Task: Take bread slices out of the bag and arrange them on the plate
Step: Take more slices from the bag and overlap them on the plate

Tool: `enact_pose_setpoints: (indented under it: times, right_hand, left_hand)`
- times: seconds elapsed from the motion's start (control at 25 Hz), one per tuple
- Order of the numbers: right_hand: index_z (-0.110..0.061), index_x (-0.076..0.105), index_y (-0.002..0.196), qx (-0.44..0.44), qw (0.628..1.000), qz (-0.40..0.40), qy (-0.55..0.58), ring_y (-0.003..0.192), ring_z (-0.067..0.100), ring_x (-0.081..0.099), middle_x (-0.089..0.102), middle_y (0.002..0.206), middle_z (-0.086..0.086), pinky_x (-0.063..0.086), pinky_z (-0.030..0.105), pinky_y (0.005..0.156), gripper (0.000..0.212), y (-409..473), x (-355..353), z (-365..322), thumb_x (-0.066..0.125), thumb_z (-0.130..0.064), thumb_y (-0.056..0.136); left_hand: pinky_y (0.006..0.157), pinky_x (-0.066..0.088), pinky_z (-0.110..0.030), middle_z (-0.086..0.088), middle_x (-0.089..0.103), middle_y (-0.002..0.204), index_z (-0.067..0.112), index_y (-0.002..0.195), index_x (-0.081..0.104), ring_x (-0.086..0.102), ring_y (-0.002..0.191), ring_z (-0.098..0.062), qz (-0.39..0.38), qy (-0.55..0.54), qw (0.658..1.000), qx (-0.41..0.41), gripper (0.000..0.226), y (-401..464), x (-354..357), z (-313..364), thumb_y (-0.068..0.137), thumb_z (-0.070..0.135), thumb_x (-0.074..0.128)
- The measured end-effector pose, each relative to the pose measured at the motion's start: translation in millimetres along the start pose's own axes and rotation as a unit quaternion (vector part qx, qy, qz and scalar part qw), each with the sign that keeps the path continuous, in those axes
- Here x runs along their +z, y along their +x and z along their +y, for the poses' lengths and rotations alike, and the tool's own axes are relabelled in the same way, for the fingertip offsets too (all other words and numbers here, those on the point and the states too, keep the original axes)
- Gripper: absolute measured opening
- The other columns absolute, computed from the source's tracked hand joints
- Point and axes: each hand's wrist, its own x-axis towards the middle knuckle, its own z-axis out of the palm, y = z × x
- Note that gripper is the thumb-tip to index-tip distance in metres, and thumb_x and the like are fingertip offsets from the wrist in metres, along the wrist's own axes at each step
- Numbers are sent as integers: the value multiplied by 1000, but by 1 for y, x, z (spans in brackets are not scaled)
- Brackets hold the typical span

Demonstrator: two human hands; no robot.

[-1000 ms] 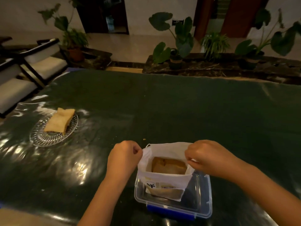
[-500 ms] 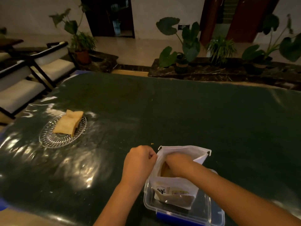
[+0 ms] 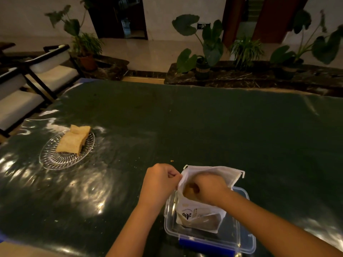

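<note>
A white bread bag [image 3: 207, 214] stands upright in a clear plastic box [image 3: 243, 240] near the table's front edge. My left hand [image 3: 160, 180] pinches the bag's left rim and holds the mouth apart. My right hand [image 3: 207, 188] is inside the bag's mouth, fingers curled around a brown bread slice [image 3: 187, 190] that shows only partly. At the left of the table, a clear glass plate [image 3: 55, 162] carries two bread slices [image 3: 74, 140], one overlapping the other.
The table [image 3: 204, 127] is covered with a dark green glossy sheet. Chairs [image 3: 42, 78] stand beyond its left edge. Potted plants [image 3: 206, 51] line a dark ledge behind the far edge. A crumb [image 3: 171, 161] lies just beyond the bag.
My right hand left the bag's right rim and went down into the bag's mouth, closing on a slice. My left hand stays on the left rim. The view shifted slightly left.
</note>
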Motion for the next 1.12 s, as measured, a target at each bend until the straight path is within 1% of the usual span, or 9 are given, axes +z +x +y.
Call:
enact_pose_setpoints:
  times: [0.2,0.4,0.48,0.56,0.68,0.76,0.84,0.92,1.12]
  right_hand:
    - [-27,63,84,-67,993,76,65,76,10,60,65,85,-4,55,28,74,5,-27,-32,18,64,-27,79]
    - [-28,65,83,-97,972,82,200,82,7,63,66,87,-5,56,23,73,12,-51,-64,34,68,-19,76]
    - [-31,65,84,-115,960,106,230,84,2,63,67,88,-8,54,14,69,15,-57,-75,35,69,-19,76]
    - [-34,64,84,-129,952,126,247,84,-1,62,66,87,-10,53,11,66,16,-62,-91,34,69,-21,76]
    - [-35,64,86,-164,953,140,214,85,0,61,66,88,-10,55,17,69,16,-71,-116,29,68,-23,76]
    - [-35,64,89,-193,951,148,191,86,-1,61,67,89,-11,55,20,73,17,-76,-132,23,68,-24,76]
    - [-35,65,90,-219,945,160,181,86,-5,59,66,88,-14,54,18,71,18,-76,-147,18,69,-25,76]
    - [-36,64,92,-237,941,165,176,88,-8,57,64,90,-17,52,16,69,21,-74,-157,13,69,-25,76]
    - [-45,52,112,-217,896,202,330,102,-6,54,56,112,-21,45,21,87,50,-61,-154,19,74,-30,70]
  left_hand:
    - [52,44,-10,9,68,63,27,64,70,62,62,6,-10,-25,1000,-6,16,5,-5,-8,77,19,70]
    - [63,53,-17,9,71,75,34,69,69,65,69,0,-46,-58,997,-8,16,7,-6,-14,80,23,67]
    - [67,52,-13,7,71,89,37,84,65,64,77,2,-10,-85,996,15,9,6,-7,-10,83,28,62]
    - [75,45,-5,15,63,113,43,110,55,56,97,11,7,-119,991,61,34,5,-10,-2,77,47,63]
    - [87,31,-6,32,38,131,57,130,26,35,121,13,-87,-60,982,154,81,9,-13,16,61,63,68]
    - [83,40,-8,31,47,122,60,124,33,46,115,7,-121,-55,973,191,71,13,-14,27,66,45,72]
    - [74,49,-16,20,63,98,51,105,54,60,94,0,-100,-105,967,209,46,17,-16,31,72,25,70]
    - [69,50,-19,16,68,86,44,92,62,63,84,-2,-66,-151,964,209,34,18,-20,30,74,15,69]
    - [77,56,-22,14,70,98,43,95,64,66,94,-6,-20,-220,959,176,33,8,-36,24,76,17,71]
